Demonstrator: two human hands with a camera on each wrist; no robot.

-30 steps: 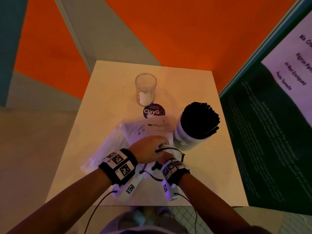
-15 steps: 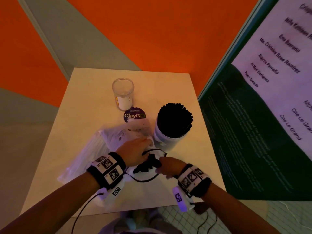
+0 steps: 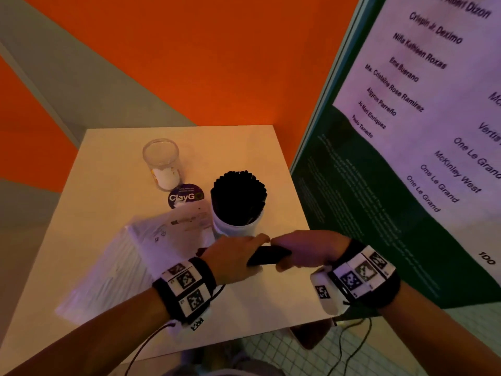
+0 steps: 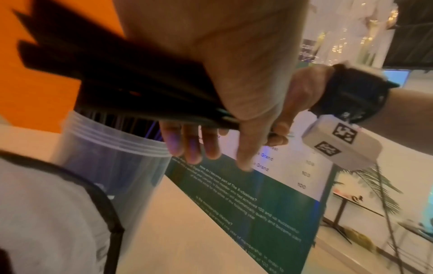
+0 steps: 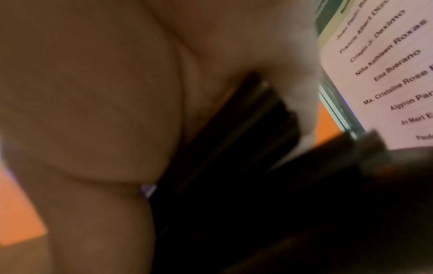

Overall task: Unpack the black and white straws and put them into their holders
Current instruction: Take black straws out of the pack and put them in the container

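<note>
Bundle: black straws (image 3: 267, 257) held lengthwise between both hands, lying level, parallel to the table's (image 3: 108, 169) near edge.
Left hand (image 3: 233, 256): fingers wrapped round one end.
Right hand (image 3: 309, 249): grips the other end.
Holder (image 3: 238, 226): full of black straws, just beyond the hands, nearer the left.

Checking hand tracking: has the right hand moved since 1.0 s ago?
Yes. The right hand has swung out to the right: it was tucked beside the left hand, in front of the black-straw holder; now it sits right of the holder.

Black straws (image 3: 267, 255) cross between both hands; more black straws (image 3: 238, 198) fill a translucent whitish cup (image 3: 237, 227); at 10 o'clock a clear cup (image 3: 162, 164); white straw pack (image 3: 113, 270); purple sticker (image 3: 185, 196); cream table (image 3: 113, 164); orange wall (image 3: 217, 55); black-and-white checkered wristbands (image 3: 187, 289).
</note>
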